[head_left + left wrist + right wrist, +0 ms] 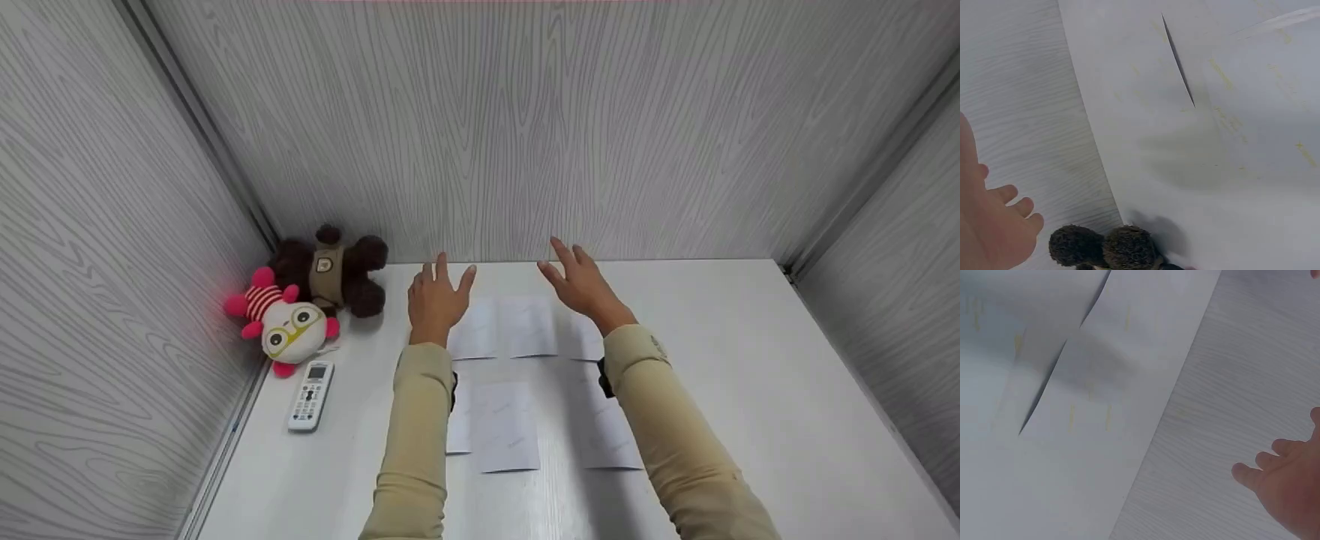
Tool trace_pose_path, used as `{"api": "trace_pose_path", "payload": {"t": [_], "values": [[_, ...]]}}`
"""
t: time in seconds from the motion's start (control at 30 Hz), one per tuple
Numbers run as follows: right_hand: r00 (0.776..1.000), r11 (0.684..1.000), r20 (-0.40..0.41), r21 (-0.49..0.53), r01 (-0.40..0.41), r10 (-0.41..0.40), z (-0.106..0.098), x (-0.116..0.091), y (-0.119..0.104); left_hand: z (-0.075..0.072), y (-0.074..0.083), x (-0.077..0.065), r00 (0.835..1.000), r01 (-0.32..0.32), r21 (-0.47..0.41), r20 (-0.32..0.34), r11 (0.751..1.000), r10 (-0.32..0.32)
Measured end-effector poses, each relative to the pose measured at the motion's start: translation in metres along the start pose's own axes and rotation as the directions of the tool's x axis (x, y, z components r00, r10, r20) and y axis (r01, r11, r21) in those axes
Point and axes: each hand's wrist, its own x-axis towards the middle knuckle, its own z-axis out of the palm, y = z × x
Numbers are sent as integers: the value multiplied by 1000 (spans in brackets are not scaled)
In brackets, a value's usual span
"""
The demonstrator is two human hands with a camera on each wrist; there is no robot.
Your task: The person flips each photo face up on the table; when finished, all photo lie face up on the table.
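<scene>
My left hand [439, 304] is held up over the back part of the white table, its fingers spread and nothing in them. Opposite it, my right hand [586, 289] hovers with fingers extended, likewise holding nothing. Beneath the hands and forearms lie several folded white papers in two rows. One back-row paper [532, 326] shows between the hands; another paper [476, 330] is partly covered by the left hand. In the front row, a paper [506, 431] lies between the forearms, and one more [611, 439] is partly under the right sleeve. Faint printed marks show on the papers.
On the left stand a dark brown plush toy [326, 274] and a pink-and-white plush toy [289, 322] with yellow glasses. A white remote control [310, 397] lies in front of them. Wood-grain panels [487, 127] wall the table at the back and both sides.
</scene>
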Motion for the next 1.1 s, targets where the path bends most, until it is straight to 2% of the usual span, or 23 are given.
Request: {"api": "trace_pose_path", "payload": {"t": [0.07, 0.13, 0.23, 0.37, 0.47, 0.6, 0.67, 0.73, 0.87, 1.0, 1.1], "values": [[1000, 998, -5, 66, 14, -14, 10, 4, -2, 0, -8, 0, 999, 42, -88, 2, 995, -42], [1000, 992, -11, 125, 25, -24, 19, 7, -3, 1, -16, 1, 996, 89, -179, 17, 980, -87], [1000, 978, -8, 207, 19, -18, 33, 11, -5, 2, -25, 2, 989, 149, -304, 45, 941, -143], [1000, 941, 8, 337, -25, 23, 50, 11, -6, 6, -36, 1, 981, 194, -395, 66, 898, -183], [996, 865, 56, 494, -82, 62, 64, 10, -8, 10, -44, -1, 975, 223, -423, 83, 878, -208], [982, 706, 140, 683, -186, 123, 87, 9, -12, 19, -53, -3, 962, 272, -449, 115, 851, -247], [974, 659, 172, 717, -228, 149, 99, 9, -13, 23, -56, -4, 954, 300, -467, 137, 832, -267], [964, 628, 200, 731, -267, 176, 109, 8, -13, 27, -57, -6, 945, 328, -491, 166, 807, -283], [951, 617, 239, 723, -311, 199, 126, 6, -10, 35, -58, -11, 929, 370, -525, 207, 767, -307], [945, 625, 261, 710, -325, 196, 134, 4, -10, 42, -59, -15, 925, 381, -516, 210, 767, -317], [940, 631, 276, 697, -341, 203, 138, 4, -9, 46, -61, -17, 918, 396, -520, 230, 757, -323]]}}
